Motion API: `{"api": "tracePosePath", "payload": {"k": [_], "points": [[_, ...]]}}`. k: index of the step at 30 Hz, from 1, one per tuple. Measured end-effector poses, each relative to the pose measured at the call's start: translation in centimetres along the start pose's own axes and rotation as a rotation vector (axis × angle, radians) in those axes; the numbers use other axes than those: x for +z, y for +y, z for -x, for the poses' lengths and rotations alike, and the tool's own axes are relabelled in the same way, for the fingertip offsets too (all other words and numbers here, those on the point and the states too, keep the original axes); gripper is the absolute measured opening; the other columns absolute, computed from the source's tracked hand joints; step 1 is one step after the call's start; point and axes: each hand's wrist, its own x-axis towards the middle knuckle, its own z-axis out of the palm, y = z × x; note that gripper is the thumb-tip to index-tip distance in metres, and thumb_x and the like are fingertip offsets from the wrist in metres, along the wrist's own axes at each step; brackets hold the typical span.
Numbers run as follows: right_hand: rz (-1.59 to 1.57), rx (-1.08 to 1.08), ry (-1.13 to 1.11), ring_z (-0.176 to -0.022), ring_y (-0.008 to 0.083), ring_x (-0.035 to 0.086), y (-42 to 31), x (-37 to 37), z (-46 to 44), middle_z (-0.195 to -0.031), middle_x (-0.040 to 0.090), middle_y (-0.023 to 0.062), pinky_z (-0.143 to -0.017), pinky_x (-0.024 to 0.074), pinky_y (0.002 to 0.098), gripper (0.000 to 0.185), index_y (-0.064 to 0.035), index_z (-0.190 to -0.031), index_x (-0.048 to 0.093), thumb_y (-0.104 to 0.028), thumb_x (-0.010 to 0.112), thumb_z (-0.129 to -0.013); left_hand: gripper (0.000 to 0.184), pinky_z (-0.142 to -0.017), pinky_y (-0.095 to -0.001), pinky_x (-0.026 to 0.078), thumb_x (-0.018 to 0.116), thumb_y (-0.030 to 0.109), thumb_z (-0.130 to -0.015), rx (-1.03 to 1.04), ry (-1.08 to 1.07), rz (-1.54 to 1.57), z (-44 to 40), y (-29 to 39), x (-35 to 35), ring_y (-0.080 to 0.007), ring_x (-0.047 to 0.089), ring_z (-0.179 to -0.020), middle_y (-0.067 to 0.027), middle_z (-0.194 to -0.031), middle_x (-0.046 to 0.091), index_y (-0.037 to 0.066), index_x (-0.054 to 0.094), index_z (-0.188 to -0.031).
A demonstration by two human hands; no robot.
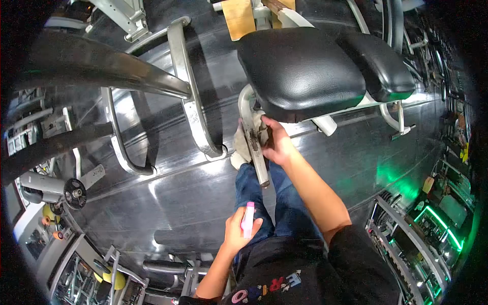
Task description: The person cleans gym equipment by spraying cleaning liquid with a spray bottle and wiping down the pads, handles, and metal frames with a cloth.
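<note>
A pink and white object, like a small bottle, (247, 219) is gripped in my left hand (235, 231), held over my thigh. Up ahead, my right hand (276, 141) has its fingers around a pale, stained cloth (263, 133), pressed against the grey metal frame bar (255, 152) of a bench. More pale material shows on the bar's left side. The black padded seat (305, 71) is just above and to the right of my right hand. Part of the cloth lies hidden behind the bar.
Curved metal legs (190, 107) of another machine stand at the left on the dark floor. A round weight plate (75, 193) is at the far left. Racks (406, 239) and green lights (439, 226) are at the lower right. A wooden piece (238, 19) shows behind the seat.
</note>
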Motion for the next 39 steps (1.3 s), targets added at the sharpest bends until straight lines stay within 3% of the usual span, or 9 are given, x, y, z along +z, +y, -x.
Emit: {"api": "tracePosePath", "payload": {"k": [4, 6, 10, 16, 19, 21, 25, 34, 39], "points": [[0.025, 0.224, -0.035, -0.109, 0.0278, 0.065, 3.0, -2.4, 4.3, -0.122, 0.064, 0.0161, -0.100, 0.0494, 0.0420, 0.044, -0.0009, -0.133, 0.050, -0.031, 0.044, -0.101, 0.032, -0.059, -0.0277, 0.049, 0.077, 0.020, -0.081, -0.006, -0.021, 0.001, 0.4, 0.1, 0.3, -0.0112, 0.056, -0.057, -0.0008, -0.062, 0.057, 0.002, 0.061, -0.102], [0.167, 0.286, -0.041, -0.112, 0.0289, 0.063, 5.1, -3.7, 7.7, -0.126, 0.062, 0.0167, -0.100, 0.0492, 0.0416, 0.047, -0.0014, -0.138, 0.047, -0.031, 0.039, -0.102, 0.032, -0.066, -0.0362, 0.054, 0.077, 0.024, -0.081, -0.089, -0.059, -0.011, 0.4, -0.1, 0.3, -0.0296, 0.068, -0.068, -0.0133, -0.076, 0.067, 0.006, 0.061, -0.102], [0.217, 0.252, -0.020, -0.111, 0.0261, 0.063, 5.5, -4.3, 10.3, -0.125, 0.062, 0.0143, -0.097, 0.0502, 0.0403, 0.044, -0.0074, -0.137, 0.050, -0.034, 0.043, -0.102, 0.032, -0.065, -0.0343, 0.053, 0.077, 0.024, -0.081, -0.020, -0.064, -0.076, -0.1, 0.5, 0.3, -0.0264, 0.068, -0.066, -0.0112, -0.075, 0.067, 0.006, 0.061, -0.102], [0.763, -0.212, 0.094, -0.108, 0.0129, 0.057, 2.9, -5.5, 9.9, -0.116, 0.063, 0.0046, -0.095, 0.0441, 0.0294, 0.034, -0.0032, -0.126, 0.056, -0.024, 0.055, -0.099, 0.030, -0.063, -0.0319, 0.052, 0.077, 0.023, -0.081, -0.014, -0.031, 0.053, -0.3, 0.9, 0.5, -0.0194, 0.066, -0.063, -0.0071, -0.071, 0.066, 0.006, 0.062, -0.100], [0.708, -0.445, 0.027, -0.112, 0.0163, 0.056, 0.7, -2.2, 10.9, -0.122, 0.061, 0.0056, -0.099, 0.0428, 0.0325, 0.030, -0.0029, -0.125, 0.056, -0.011, 0.056, -0.096, 0.029, -0.062, -0.0320, 0.052, 0.078, 0.021, -0.081, -0.011, -0.044, 0.047, -0.5, 1.1, 0.8, -0.0205, 0.066, -0.063, -0.0070, -0.070, 0.065, 0.007, 0.062, -0.100], [1.091, -0.791, -0.080, -0.118, 0.0217, 0.055, 1.1, 0.2, 10.6, -0.125, 0.059, 0.0099, -0.101, 0.0421, 0.0339, 0.037, -0.0035, -0.125, 0.055, -0.002, 0.057, -0.089, 0.029, -0.062, -0.0324, 0.052, 0.078, 0.019, -0.080, -0.016, -0.076, 0.022, -0.9, 1.0, 1.3, -0.0213, 0.067, -0.063, -0.0076, -0.070, 0.065, 0.006, 0.061, -0.100], [1.650, -0.904, -0.154, -0.127, 0.0372, 0.045, 3.5, 1.3, 11.8, -0.137, 0.045, 0.0189, -0.109, 0.0357, 0.0426, 0.063, -0.0123, -0.125, 0.061, 0.006, 0.053, -0.066, 0.029, -0.062, -0.0331, 0.053, 0.078, 0.016, -0.078, 0.050, -0.149, -0.052, -1.1, 1.6, 1.6, -0.0222, 0.067, -0.063, -0.0084, -0.070, 0.065, 0.007, 0.061, -0.100], [1.499, -0.573, -0.380, -0.121, 0.0340, 0.052, 1.3, -4.2, 16.0, -0.127, 0.053, 0.0150, -0.104, 0.0422, 0.0384, 0.066, -0.0184, -0.125, 0.063, 0.008, 0.059, -0.065, 0.032, -0.063, -0.0334, 0.052, 0.079, 0.008, -0.070, 0.112, -0.290, -0.219, 0.1, 1.6, 0.1, -0.0238, 0.067, -0.066, -0.0078, -0.074, 0.066, 0.008, 0.063, -0.097], [1.714, -0.345, -0.372, -0.113, 0.0319, 0.058, 5.8, -8.8, 16.7, -0.121, 0.060, 0.0087, -0.094, 0.0486, 0.0431, 0.038, -0.0175, -0.122, 0.062, -0.014, 0.063, -0.084, 0.035, -0.064, -0.0345, 0.052, 0.081, 0.008, -0.067, -0.015, -0.319, -0.020, -1.0, 1.4, 0.6, -0.0238, 0.066, -0.065, -0.0054, -0.073, 0.064, 0.008, 0.064, -0.098]]}}
